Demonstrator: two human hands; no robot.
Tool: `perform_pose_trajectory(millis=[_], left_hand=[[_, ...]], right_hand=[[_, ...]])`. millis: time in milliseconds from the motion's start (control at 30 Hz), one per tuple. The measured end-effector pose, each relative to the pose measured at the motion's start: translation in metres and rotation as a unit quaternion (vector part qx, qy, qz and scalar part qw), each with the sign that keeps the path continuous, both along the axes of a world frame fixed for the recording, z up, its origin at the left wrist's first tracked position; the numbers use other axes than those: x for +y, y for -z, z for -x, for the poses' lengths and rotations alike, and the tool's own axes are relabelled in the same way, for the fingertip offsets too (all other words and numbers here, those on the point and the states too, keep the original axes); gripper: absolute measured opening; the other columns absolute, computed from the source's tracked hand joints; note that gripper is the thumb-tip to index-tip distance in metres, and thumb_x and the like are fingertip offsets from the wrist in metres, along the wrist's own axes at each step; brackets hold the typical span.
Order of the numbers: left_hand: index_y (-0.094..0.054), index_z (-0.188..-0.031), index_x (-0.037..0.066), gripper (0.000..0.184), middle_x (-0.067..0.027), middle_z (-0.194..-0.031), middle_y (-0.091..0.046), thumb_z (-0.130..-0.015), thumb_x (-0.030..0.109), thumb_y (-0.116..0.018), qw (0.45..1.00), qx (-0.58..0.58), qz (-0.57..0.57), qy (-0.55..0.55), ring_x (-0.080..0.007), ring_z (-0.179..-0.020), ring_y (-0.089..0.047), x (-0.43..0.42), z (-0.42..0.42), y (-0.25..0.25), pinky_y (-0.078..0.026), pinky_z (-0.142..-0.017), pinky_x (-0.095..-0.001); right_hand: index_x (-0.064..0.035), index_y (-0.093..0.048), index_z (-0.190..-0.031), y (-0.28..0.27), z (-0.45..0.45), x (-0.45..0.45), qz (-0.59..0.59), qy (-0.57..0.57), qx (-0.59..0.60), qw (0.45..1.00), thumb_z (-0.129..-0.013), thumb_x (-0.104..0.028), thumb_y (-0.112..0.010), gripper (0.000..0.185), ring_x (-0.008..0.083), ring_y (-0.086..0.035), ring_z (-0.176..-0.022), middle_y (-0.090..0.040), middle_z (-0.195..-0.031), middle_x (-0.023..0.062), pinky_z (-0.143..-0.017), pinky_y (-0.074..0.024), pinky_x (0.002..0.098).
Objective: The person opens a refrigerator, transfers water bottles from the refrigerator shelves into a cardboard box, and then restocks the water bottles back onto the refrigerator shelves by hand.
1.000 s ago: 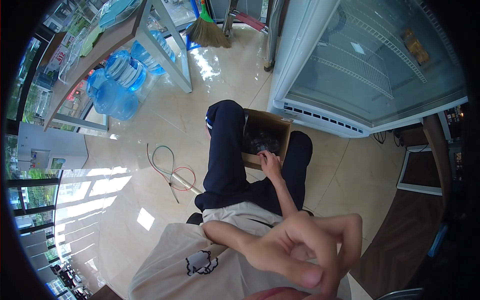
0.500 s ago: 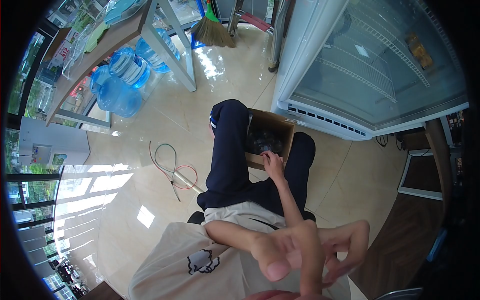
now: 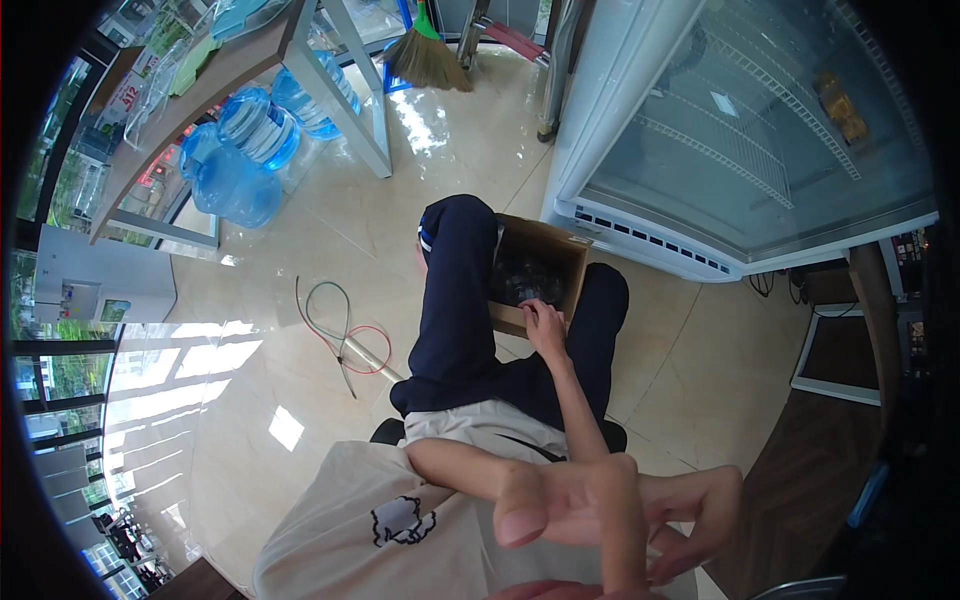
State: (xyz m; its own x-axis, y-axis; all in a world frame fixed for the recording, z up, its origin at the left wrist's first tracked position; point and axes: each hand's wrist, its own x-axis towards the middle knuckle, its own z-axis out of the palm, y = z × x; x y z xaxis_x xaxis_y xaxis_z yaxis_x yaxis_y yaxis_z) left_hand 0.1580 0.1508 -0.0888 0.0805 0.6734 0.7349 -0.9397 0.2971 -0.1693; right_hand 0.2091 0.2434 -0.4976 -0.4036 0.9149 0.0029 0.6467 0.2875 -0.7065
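Observation:
My left hand [image 3: 600, 500] is raised close to the camera in the lower right of the head view. Its thumb and bent fingers are apart, with nothing seen between them. Farther off, my right hand [image 3: 545, 327] is at the near wall of a brown cardboard box [image 3: 567, 262] between my legs. The right fingers bend over the rim; the fingertips are small and hard to make out. Dark, shiny, clear-looking items [image 3: 525, 280] lie inside the box, too dim to name.
A glass-door fridge [image 3: 700, 180] stands beyond the box at right. Thin coiled tubes or wires [image 3: 345, 335] and a pale rod [image 3: 370, 358] lie on the tiled floor at left. Water jugs [image 3: 235, 185] sit under a table [image 3: 190, 115]; a broom [image 3: 425, 60] is behind.
My left hand has shifted slightly, and its thumb has moved a little up and left. The right hand stays at the box rim. The whole view has shifted slightly.

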Motion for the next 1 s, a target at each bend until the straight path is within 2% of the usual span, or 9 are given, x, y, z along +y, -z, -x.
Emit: perform_pose_trajectory(millis=[367, 433, 567, 1000], left_hand=[[-0.075, -0.106, 0.006, 0.050, -0.0105, -0.108, -0.039, -0.096, 0.052, -0.059, 0.998, 0.053, 0.003, 0.038, -0.0206, -0.097, -0.038, 0.011, 0.011, 0.004, -0.035, -0.082, -0.0281], [-0.077, -0.102, 0.005, 0.055, -0.0095, -0.107, -0.039, -0.097, 0.055, -0.056, 0.997, 0.066, 0.021, 0.033, -0.0204, -0.096, -0.038, 0.007, 0.010, 0.000, -0.034, -0.081, -0.0269], [-0.078, -0.103, 0.005, 0.057, -0.0094, -0.107, -0.039, -0.093, 0.058, -0.059, 0.992, 0.077, 0.029, 0.093, -0.0195, -0.097, -0.037, -0.002, 0.016, 0.003, -0.034, -0.081, -0.0286], [-0.075, -0.106, 0.000, 0.055, -0.0143, -0.110, -0.043, -0.093, 0.052, -0.061, 0.997, 0.045, 0.012, 0.056, -0.0222, -0.100, -0.040, 0.004, 0.011, 0.006, -0.037, -0.084, -0.0311]], right_hand=[[-0.0124, -0.069, -0.104, -0.007, -0.001, 0.000, 0.029, -0.001, -0.017, 0.999, -0.098, -0.021, -0.057, 0.016, 0.0306, -0.064, -0.101, -0.071, -0.099, 0.0089, -0.090, -0.0443, 0.0433], [-0.0128, -0.070, -0.103, -0.004, 0.000, 0.000, 0.022, 0.003, -0.013, 1.000, -0.098, -0.021, -0.057, 0.016, 0.0298, -0.064, -0.100, -0.071, -0.100, 0.0082, -0.089, -0.0437, 0.0425], [-0.0138, -0.070, -0.101, 0.003, 0.001, 0.000, 0.008, -0.002, -0.010, 1.000, -0.098, -0.021, -0.056, 0.016, 0.0285, -0.064, -0.098, -0.071, -0.101, 0.0069, -0.087, -0.0425, 0.0410], [-0.0134, -0.069, -0.103, 0.000, 0.000, 0.001, 0.010, -0.007, -0.011, 1.000, -0.098, -0.021, -0.056, 0.016, 0.0287, -0.064, -0.099, -0.071, -0.101, 0.0069, -0.086, -0.0421, 0.0414]])
